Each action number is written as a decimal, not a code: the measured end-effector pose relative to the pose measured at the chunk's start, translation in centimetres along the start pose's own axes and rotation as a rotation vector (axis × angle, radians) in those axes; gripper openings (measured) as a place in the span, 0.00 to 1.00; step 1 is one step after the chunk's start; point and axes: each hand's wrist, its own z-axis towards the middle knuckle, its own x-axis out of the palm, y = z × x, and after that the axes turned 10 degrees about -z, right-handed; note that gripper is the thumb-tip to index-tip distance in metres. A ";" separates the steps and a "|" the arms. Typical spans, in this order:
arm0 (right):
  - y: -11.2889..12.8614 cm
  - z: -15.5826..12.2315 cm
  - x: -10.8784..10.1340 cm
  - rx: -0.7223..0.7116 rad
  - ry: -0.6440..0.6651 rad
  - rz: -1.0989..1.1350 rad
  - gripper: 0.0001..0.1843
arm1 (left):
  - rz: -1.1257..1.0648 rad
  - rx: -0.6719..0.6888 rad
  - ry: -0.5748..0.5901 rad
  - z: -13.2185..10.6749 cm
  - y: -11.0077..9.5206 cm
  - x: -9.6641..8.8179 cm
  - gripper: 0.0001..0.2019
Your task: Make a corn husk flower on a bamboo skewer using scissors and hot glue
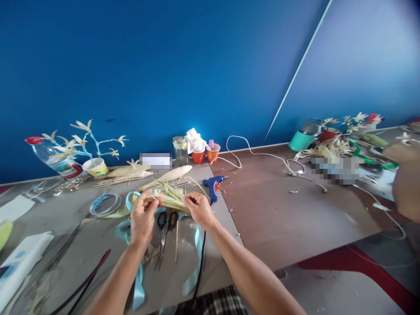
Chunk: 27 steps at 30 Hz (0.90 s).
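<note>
My left hand (143, 215) and my right hand (197, 208) are both closed, pinching the two ends of a bundle of pale green and cream corn husk strips (170, 197) held just above the table. Under the hands lie black-handled scissors (166, 225), a thin wooden stick (176, 243) and a light blue ribbon (197, 258). A blue glue gun (212, 184) rests just beyond my right hand, its black cord (201, 262) running back toward me.
At the back stand a husk-flower branch in a yellow cup (95, 166), a plastic bottle (55, 159), a glass jar (180, 150) and two orange cups (205, 154). A white cable (262, 158) crosses the brown board. Another person's arm (405, 175) is at the right beside husk flowers and a teal pot (303, 136).
</note>
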 end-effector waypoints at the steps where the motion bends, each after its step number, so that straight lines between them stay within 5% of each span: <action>1: 0.0 0.0 0.0 -0.003 0.005 -0.003 0.12 | 0.018 0.004 -0.005 0.1 0.1 -0.1 0.23; 8: -0.2 0.1 0.0 0.026 0.017 0.049 0.12 | -0.009 0.025 -0.020 0.3 0.2 0.1 0.11; 20: 0.0 0.8 -0.3 0.057 -0.036 0.089 0.11 | -0.178 -0.101 0.109 -0.2 -0.2 0.3 0.13; 27: -0.1 0.5 0.3 0.117 0.066 0.033 0.09 | -0.383 -0.231 0.204 0.0 -1.1 0.1 0.18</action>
